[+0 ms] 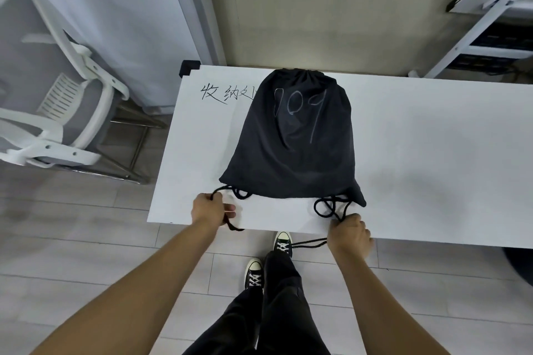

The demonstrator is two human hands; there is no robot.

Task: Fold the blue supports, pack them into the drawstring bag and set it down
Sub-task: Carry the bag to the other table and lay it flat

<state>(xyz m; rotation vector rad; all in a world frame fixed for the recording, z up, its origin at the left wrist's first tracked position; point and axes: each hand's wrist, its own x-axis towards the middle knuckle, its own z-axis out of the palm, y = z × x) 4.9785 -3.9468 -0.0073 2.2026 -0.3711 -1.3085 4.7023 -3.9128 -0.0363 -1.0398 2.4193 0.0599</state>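
Each hand, left hand [208,208] and right hand [347,232], grips a black cord [326,207] of the drawstring bag [294,141].

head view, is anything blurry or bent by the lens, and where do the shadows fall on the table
Head view: the right hand is smeared by motion blur along its outer edge, while the left hand and the bag are sharp; the wide lens bows the table edges and the wall lines; lighting is soft, with a faint shadow on the table right of the bag and no glare.
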